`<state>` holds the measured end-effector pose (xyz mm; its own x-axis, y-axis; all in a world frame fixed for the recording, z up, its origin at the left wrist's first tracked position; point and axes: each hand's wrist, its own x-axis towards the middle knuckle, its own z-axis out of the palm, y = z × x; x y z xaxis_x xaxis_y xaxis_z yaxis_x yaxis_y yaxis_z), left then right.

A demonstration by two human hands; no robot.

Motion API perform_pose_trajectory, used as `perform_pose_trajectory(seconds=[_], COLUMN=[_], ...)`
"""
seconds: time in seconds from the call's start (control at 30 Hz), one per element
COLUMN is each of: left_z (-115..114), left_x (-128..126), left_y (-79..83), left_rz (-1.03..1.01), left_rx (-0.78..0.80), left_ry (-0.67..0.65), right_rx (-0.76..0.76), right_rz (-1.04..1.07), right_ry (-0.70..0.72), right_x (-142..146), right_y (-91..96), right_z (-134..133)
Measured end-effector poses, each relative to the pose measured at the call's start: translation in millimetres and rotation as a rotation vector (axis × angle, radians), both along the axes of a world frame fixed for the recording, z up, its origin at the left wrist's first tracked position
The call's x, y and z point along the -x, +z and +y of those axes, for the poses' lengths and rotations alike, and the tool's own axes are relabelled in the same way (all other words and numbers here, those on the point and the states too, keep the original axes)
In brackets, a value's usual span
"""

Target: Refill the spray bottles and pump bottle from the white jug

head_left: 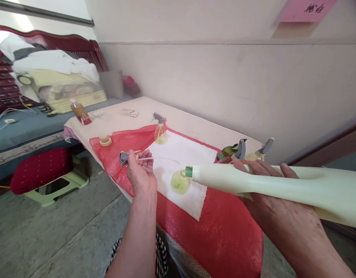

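My right hand (pixel 273 189) grips a large pale-green jug (pixel 224 177) by its handle. The jug is tipped on its side, its green spout (pixel 189 172) just over the mouth of a round clear spray bottle (pixel 180 183) with yellowish liquid in the bottom. That bottle has no spray head and stands on a white cloth (pixel 189 150). Left of it, my left hand (pixel 140 166), palm up, holds a grey spray head (pixel 123 158) whose thin clear tube (pixel 163 158) points right over the cloth. Whether liquid is flowing from the spout cannot be seen.
A spray bottle (pixel 160 133) stands behind the cloth, and more grey spray heads (pixel 240 150) show behind the jug. A red sheet (pixel 224 224) covers the table front. A tape roll (pixel 105 140) and a drink bottle (pixel 80 112) are at left, beyond a red-topped stool (pixel 41 170).
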<state>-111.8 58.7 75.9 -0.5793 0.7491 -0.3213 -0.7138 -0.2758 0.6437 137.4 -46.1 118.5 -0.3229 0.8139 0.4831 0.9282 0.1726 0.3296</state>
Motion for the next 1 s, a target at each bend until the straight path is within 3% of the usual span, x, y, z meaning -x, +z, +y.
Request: perform_pose_trajectory(seconds=[1.0], left_z=[0.3], left_x=[-0.1], left_y=[0.3], left_rz=[-0.011], left_rx=[0.001], left_ry=[-0.007], right_rx=[-0.05], right_rz=[0.016], right_ry=[0.046], right_x=[-5.2], right_y=[-2.9], right_z=[1.6])
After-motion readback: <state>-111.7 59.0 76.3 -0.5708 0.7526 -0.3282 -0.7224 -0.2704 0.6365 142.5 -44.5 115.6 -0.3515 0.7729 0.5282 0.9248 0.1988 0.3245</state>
